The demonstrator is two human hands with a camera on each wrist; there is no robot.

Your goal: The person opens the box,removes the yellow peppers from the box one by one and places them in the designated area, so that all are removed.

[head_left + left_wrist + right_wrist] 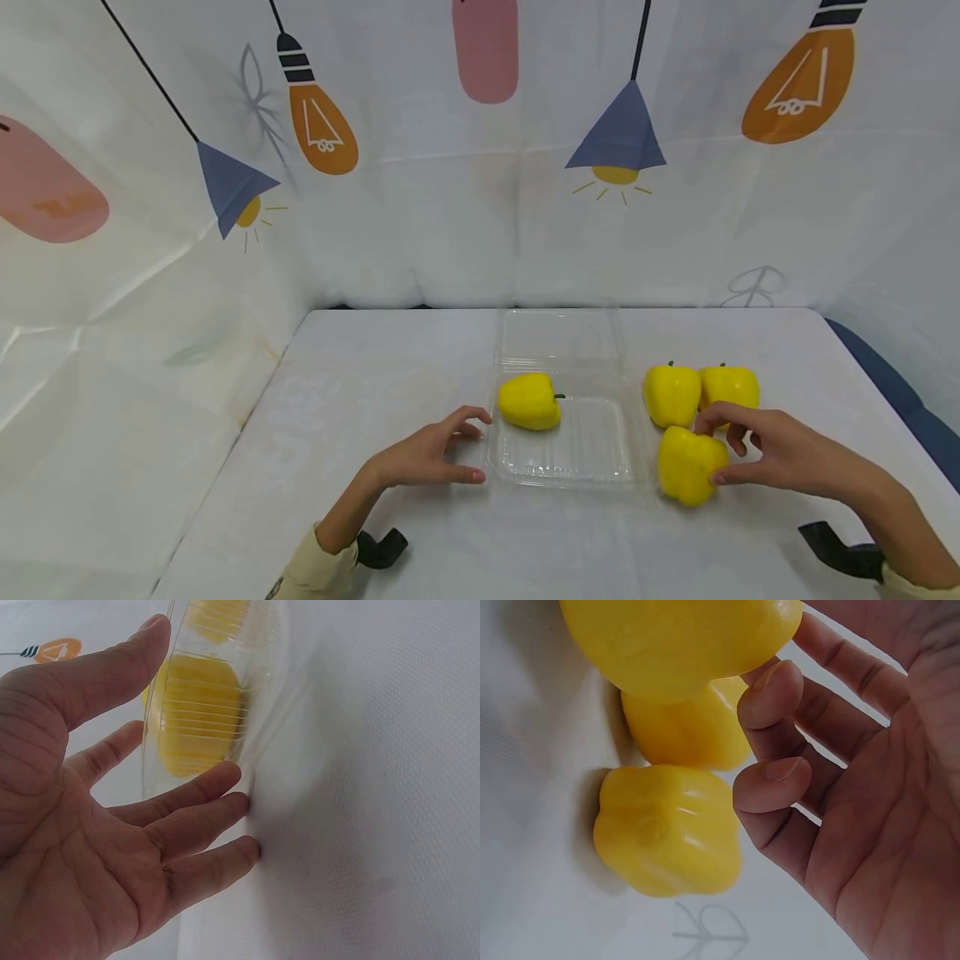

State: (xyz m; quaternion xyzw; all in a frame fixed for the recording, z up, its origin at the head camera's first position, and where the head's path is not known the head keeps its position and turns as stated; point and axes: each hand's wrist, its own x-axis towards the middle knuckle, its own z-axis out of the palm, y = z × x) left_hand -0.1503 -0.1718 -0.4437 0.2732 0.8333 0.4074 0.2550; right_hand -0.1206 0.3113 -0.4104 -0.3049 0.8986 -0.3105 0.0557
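My right hand (780,450) pinches a yellow bell pepper (688,468) between thumb and fingers, right of the clear plastic container. In the right wrist view that pepper (679,645) fills the top, its upper part cut off, while two of my fingers curl with nothing under them. Just behind it are two more yellow bell peppers, one upright (671,396) and one (731,385) partly behind my hand. The open clamshell container (600,475) holds one bell pepper (528,402) lying on its side, stem to the right. At its left edge my left hand (431,450) is spread, holding nothing.
The container's lid (558,333) lies folded back toward the far edge of the white table (360,367). A white curtain (450,225) printed with lamps hangs behind and to the left. Something dark blue (892,375) shows past the table's right edge.
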